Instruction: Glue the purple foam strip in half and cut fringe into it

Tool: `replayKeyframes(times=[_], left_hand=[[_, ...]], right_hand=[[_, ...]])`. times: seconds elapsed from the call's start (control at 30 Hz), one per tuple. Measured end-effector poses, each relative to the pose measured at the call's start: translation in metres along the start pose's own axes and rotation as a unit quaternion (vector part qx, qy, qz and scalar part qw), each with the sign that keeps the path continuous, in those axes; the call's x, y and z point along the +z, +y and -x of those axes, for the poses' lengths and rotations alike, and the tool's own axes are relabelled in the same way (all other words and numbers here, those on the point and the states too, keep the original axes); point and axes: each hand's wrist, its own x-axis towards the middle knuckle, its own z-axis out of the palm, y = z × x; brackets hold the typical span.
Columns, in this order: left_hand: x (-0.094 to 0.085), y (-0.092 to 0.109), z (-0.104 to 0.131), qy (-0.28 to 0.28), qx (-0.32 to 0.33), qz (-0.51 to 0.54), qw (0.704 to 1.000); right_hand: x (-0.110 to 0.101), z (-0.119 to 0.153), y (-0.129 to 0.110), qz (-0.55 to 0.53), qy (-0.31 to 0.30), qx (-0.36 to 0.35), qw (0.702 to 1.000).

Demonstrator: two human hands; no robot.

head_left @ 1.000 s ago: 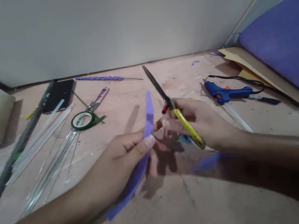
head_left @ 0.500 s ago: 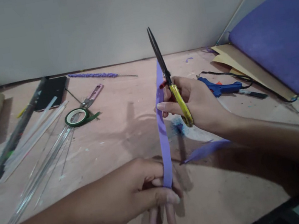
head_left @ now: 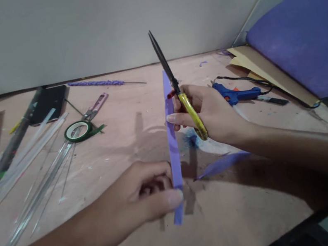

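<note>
A long purple paper strip (head_left: 173, 151) stretches upright between my two hands above the table. Near its lower end my left hand (head_left: 150, 192) pinches it between thumb and fingers, and a short tail hangs below the thumb. Higher up, my right hand (head_left: 202, 110) grips the strip between thumb and fingertips. The same hand also carries scissors with yellow-wrapped handles (head_left: 192, 112), blades closed and pointing up and away. Beneath my right forearm a purple piece (head_left: 221, 164) lies on the table, partly hidden.
On the left lie green tape (head_left: 78, 131), small pink-handled scissors (head_left: 98, 104), clear sticks (head_left: 38, 198) and a black phone (head_left: 49, 104). A purple-wrapped wire (head_left: 96, 83) rests at the back. To the right are a blue glue gun (head_left: 237, 94) and a large purple sheet (head_left: 301, 41).
My left hand has moved slightly up and regripped the strip, so its lower end now sticks out below the thumb. The right hand keeps its hold on strip and scissors.
</note>
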Motion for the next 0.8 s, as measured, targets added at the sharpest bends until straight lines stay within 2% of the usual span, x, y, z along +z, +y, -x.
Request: replayKeyframes(times=[0.1,0.2,0.27,0.33,0.4,0.47,0.6,0.7,0.8], left_hand=[[0.0,-0.005,-0.005,0.087,0.024,0.041,0.995],[0.005,-0.007,-0.01,0.094,0.03,0.047,0.994],[0.007,-0.005,-0.01,0.1,0.016,0.043,0.994],[0.006,-0.001,-0.009,0.137,0.022,0.02,0.99],[0.001,0.004,-0.008,0.194,0.061,-0.015,0.979],[-0.005,0.008,-0.005,0.247,0.113,-0.048,0.961],[-0.015,0.012,-0.001,0.34,0.181,-0.082,0.919],[-0.018,0.011,0.0,0.368,0.211,-0.055,0.904],[-0.017,0.009,0.002,0.385,0.234,-0.025,0.892]], right_hand=[[0.004,0.006,-0.001,0.006,-0.023,0.013,1.0],[0.008,0.01,-0.003,0.013,-0.046,0.03,0.998],[0.01,0.011,-0.005,0.008,-0.039,0.029,0.999],[0.01,0.012,-0.007,0.014,-0.024,0.016,0.999],[0.008,0.012,-0.008,0.033,-0.027,-0.001,0.999],[0.005,0.014,-0.008,0.053,-0.06,-0.013,0.997],[0.004,0.023,-0.006,0.082,-0.153,0.032,0.984],[0.01,0.032,-0.003,0.113,-0.184,0.056,0.975],[0.016,0.038,0.0,0.163,-0.179,0.024,0.97]])
